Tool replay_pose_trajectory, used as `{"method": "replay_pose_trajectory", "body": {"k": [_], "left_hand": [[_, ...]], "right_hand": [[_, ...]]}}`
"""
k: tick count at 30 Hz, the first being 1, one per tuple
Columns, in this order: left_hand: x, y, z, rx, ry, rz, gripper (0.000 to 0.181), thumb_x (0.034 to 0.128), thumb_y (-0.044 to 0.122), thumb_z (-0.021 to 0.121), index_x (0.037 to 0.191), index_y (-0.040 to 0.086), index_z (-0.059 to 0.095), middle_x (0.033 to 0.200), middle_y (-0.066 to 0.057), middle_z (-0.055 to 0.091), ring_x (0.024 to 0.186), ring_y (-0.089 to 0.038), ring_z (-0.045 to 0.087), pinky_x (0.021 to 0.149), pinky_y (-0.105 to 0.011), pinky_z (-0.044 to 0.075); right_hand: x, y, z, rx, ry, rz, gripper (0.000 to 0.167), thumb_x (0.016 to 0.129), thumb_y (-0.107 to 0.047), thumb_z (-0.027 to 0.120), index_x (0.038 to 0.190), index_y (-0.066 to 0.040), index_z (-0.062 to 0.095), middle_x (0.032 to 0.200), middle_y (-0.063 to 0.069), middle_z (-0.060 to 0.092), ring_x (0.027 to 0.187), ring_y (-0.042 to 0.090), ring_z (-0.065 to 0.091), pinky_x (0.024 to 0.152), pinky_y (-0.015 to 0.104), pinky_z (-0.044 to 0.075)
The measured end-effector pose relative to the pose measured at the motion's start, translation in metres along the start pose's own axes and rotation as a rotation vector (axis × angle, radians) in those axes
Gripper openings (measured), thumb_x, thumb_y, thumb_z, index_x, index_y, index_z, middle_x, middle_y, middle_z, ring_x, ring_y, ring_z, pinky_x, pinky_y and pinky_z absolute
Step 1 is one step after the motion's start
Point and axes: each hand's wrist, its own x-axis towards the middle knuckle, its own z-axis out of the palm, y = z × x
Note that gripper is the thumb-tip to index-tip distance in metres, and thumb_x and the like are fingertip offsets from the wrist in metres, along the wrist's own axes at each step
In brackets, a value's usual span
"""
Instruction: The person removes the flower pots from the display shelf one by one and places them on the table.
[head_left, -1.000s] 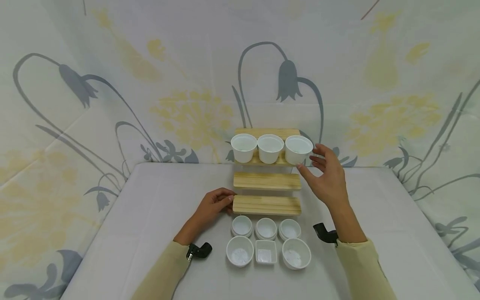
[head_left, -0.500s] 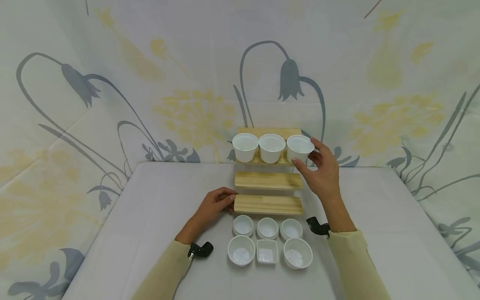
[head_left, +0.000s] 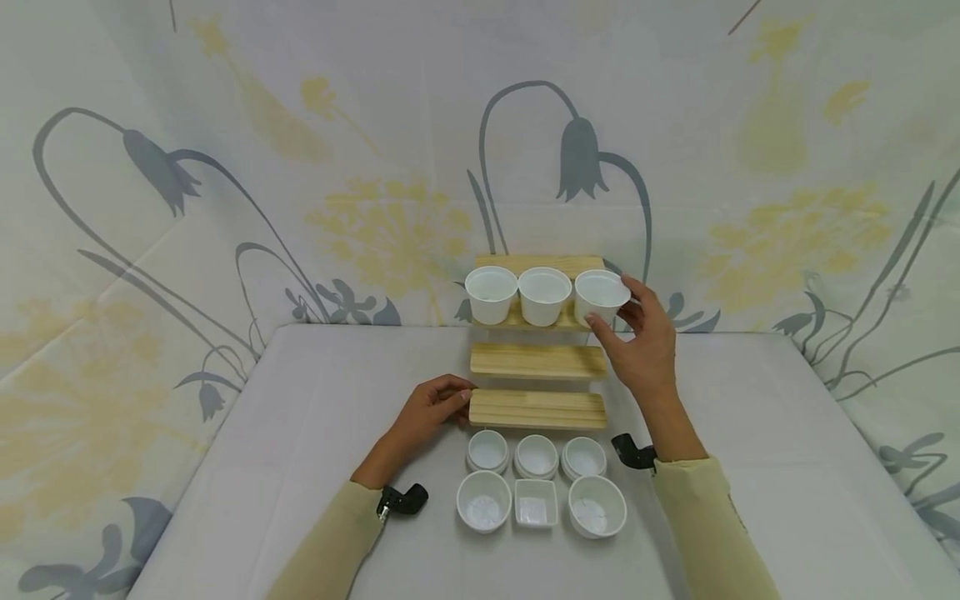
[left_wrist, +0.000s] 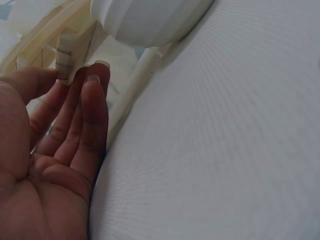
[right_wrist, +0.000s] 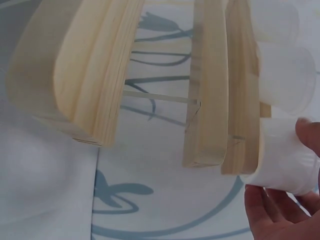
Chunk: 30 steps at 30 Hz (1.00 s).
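A wooden stand has three tiers: a top tier [head_left: 540, 265], a middle tier [head_left: 537, 362] and a bottom tier [head_left: 537, 410]. On the top one, three white cups stand in a row: a left cup [head_left: 491, 297], a middle cup [head_left: 544, 298] and a right cup [head_left: 597, 293]. My right hand [head_left: 643, 343] grips that right cup, thumb in front and fingers at its right side; the right wrist view shows the cup [right_wrist: 285, 155] upon the tier. With thumb and fingertips, my left hand [head_left: 427, 412] pinches the left end of the bottom tier, also seen in the left wrist view [left_wrist: 64, 57].
In front of the stand are three small round bowls [head_left: 537, 457] in a row. Nearer still are a left round bowl [head_left: 483, 502], a square dish [head_left: 536, 503] and a right round bowl [head_left: 597, 507]. A patterned cloth [head_left: 397, 125] hangs behind the white table [head_left: 322, 375].
My right hand has moved slightly left and closed around the right cup, which it was beside a second ago. My left hand stays at the bottom tier's end. The view has shifted slightly.
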Motion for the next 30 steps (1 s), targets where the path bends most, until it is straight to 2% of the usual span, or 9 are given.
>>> {"method": "replay_pose_trajectory", "body": {"k": [8,13,26,28,30], "left_hand": [[0.000,0.001,0.000,-0.009,0.004,0.000,0.026,0.1089,0.011,0.062,0.128,-0.005,0.067,0.112,-0.020,0.076,0.087,-0.016,0.074,0.076,-0.030,0.062],[-0.001,0.002,0.001,-0.012,0.005,0.002,0.026,0.1087,0.010,0.062,0.128,-0.006,0.067,0.112,-0.022,0.075,0.087,-0.016,0.074,0.075,-0.030,0.062],[-0.001,-0.001,0.000,-0.023,0.004,0.005,0.026,0.1089,0.013,0.063,0.128,-0.003,0.068,0.109,-0.018,0.076,0.089,-0.019,0.073,0.076,-0.031,0.062],[-0.001,-0.001,0.000,-0.022,0.003,0.005,0.026,0.1089,0.013,0.063,0.128,-0.003,0.068,0.109,-0.019,0.076,0.089,-0.019,0.072,0.076,-0.031,0.062],[-0.001,-0.002,0.000,-0.023,0.000,0.004,0.026,0.1089,0.013,0.062,0.128,-0.004,0.067,0.110,-0.020,0.076,0.088,-0.019,0.072,0.076,-0.031,0.062]], "right_hand": [[0.000,0.000,-0.003,0.000,0.006,-0.047,0.068,0.090,-0.001,0.085,0.150,0.004,0.052,0.139,0.023,0.061,0.122,0.038,0.066,0.106,0.033,0.054],[0.000,0.002,-0.003,-0.013,0.007,-0.038,0.068,0.090,-0.002,0.085,0.148,0.005,0.052,0.140,0.021,0.060,0.123,0.036,0.066,0.105,0.023,0.052],[-0.001,-0.002,-0.006,0.019,0.016,0.005,0.067,0.087,0.002,0.085,0.145,0.006,0.051,0.139,0.018,0.059,0.122,0.032,0.064,0.101,0.017,0.050],[-0.002,-0.005,-0.006,0.016,0.022,0.008,0.066,0.088,0.004,0.084,0.145,0.006,0.050,0.139,0.020,0.058,0.120,0.030,0.064,0.101,0.017,0.050],[-0.004,-0.017,-0.006,0.010,0.025,0.009,0.065,0.087,0.007,0.082,0.143,0.010,0.050,0.138,0.024,0.058,0.117,0.025,0.064,0.101,0.019,0.051]]}}
